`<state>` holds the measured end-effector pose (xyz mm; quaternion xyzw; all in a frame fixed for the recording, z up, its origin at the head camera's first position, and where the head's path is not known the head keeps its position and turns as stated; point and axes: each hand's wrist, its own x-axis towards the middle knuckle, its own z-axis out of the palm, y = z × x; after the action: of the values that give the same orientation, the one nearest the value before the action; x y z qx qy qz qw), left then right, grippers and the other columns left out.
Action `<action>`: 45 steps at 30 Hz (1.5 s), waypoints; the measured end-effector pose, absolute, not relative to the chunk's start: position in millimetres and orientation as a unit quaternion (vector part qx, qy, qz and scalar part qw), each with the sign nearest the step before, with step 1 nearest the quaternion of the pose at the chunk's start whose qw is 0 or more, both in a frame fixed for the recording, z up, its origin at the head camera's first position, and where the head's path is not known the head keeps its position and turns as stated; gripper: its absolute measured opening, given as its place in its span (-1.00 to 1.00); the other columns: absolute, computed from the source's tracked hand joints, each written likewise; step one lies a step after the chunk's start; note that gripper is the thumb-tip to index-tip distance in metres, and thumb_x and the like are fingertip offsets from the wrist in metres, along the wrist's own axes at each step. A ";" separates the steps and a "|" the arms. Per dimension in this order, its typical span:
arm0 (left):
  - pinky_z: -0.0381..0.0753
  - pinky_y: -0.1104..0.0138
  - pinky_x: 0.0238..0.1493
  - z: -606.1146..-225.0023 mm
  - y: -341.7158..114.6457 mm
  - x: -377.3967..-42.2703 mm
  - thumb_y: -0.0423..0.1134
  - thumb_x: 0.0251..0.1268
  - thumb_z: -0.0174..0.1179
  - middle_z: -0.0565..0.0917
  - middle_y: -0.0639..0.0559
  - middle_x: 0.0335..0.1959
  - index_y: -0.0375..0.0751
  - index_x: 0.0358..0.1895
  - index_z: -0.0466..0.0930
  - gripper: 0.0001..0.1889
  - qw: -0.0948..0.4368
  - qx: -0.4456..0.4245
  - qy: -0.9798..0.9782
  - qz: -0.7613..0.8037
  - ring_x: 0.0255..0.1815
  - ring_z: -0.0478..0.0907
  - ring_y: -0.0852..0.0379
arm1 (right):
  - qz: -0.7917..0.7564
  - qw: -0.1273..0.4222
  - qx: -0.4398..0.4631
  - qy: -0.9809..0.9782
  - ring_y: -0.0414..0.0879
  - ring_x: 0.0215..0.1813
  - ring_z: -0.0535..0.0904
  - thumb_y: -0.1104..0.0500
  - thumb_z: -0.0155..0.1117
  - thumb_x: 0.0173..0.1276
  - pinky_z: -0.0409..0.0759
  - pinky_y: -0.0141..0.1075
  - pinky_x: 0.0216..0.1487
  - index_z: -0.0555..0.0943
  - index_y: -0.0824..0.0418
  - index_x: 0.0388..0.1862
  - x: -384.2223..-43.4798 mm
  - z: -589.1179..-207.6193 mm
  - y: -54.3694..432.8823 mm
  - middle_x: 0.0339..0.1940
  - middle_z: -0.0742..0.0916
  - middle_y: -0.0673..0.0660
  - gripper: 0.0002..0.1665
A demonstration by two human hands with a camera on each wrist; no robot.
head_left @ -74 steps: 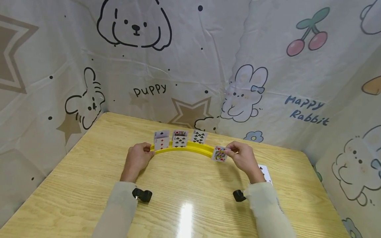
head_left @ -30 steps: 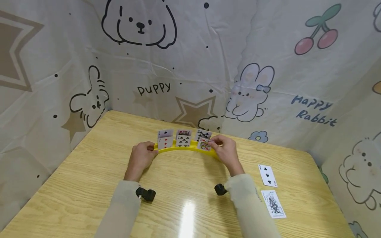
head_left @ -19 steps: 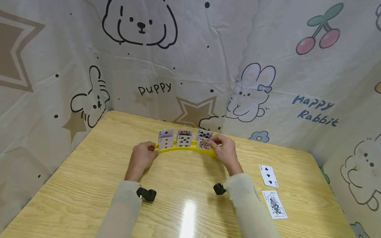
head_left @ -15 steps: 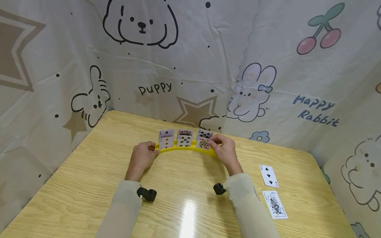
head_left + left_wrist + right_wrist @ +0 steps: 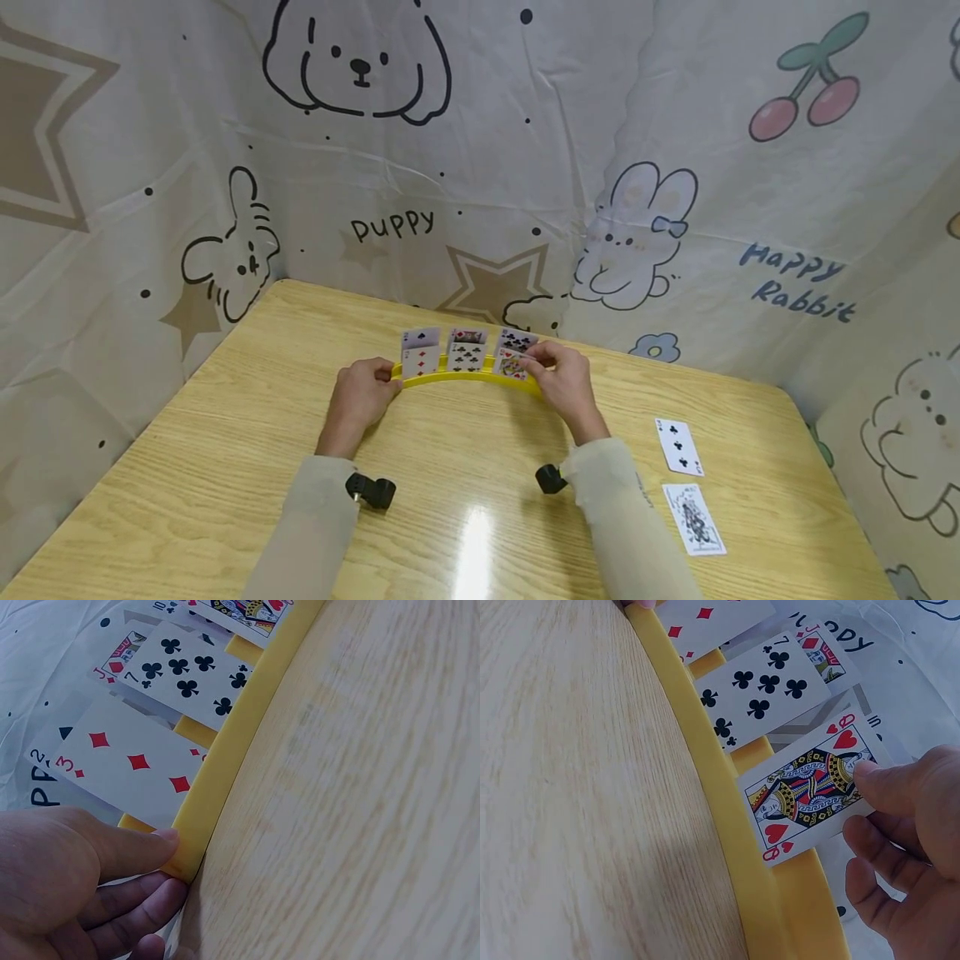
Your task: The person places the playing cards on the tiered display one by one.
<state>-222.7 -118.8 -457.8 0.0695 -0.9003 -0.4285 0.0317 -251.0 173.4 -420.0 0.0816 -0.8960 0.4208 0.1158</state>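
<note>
A curved yellow card holder stands on the wooden table with playing cards upright in two rows. My left hand grips its left end between thumb and fingers. My right hand pinches the queen of hearts by its right edge, the card's lower edge at the holder's front groove. To its left in front stand the seven of clubs and the three of diamonds. Behind them are a two of spades, a jack of diamonds and a ten of clubs, partly covered.
At the right of the table lie a three of clubs and, nearer, a joker, both face up. A printed cloth hangs behind the table.
The right hand has brought the queen of hearts leftward along the holder to the front of the ten of clubs. Since about a second ago it has barely moved; the left hand keeps its grip.
</note>
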 end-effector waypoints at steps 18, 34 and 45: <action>0.59 0.10 -0.08 -457.9 -118.3 -222.1 -0.27 0.29 0.36 0.72 -0.12 -0.16 -0.32 0.09 0.68 -0.66 0.036 0.067 -0.900 -0.430 -0.13 0.64 -0.03 | 0.417 0.110 0.080 -0.899 -0.04 -0.30 0.58 0.25 0.43 0.33 0.52 -0.22 -0.25 0.75 0.27 -0.29 -252.5 -428.9 173.5 -0.38 0.73 0.07 -0.92; 0.59 0.10 -0.07 -457.3 -117.9 -221.8 -0.28 0.33 0.33 0.71 -0.14 -0.11 -0.33 0.15 0.65 -0.63 0.027 0.070 -0.903 -0.422 -0.11 0.62 -0.04 | 0.419 0.096 0.057 -0.901 0.01 -0.20 0.60 0.15 0.43 0.34 0.56 -0.14 -0.14 0.72 0.26 -0.19 -244.8 -425.6 189.8 -0.25 0.74 0.11 -0.81; 0.59 0.09 -0.05 -459.6 -117.9 -222.1 -0.26 0.34 0.32 0.71 -0.16 -0.10 -0.33 0.15 0.64 -0.64 0.026 0.067 -0.903 -0.423 -0.10 0.61 -0.04 | 0.398 0.062 0.068 -0.913 0.02 -0.15 0.63 0.12 0.39 0.38 0.59 -0.13 -0.13 0.70 0.34 -0.03 -227.7 -416.4 209.7 -0.22 0.74 0.13 -0.67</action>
<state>-222.1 -117.9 -459.6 0.0671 -0.9031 -0.4233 0.0260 -227.7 209.7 -416.4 0.0680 -0.9129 0.3977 0.0620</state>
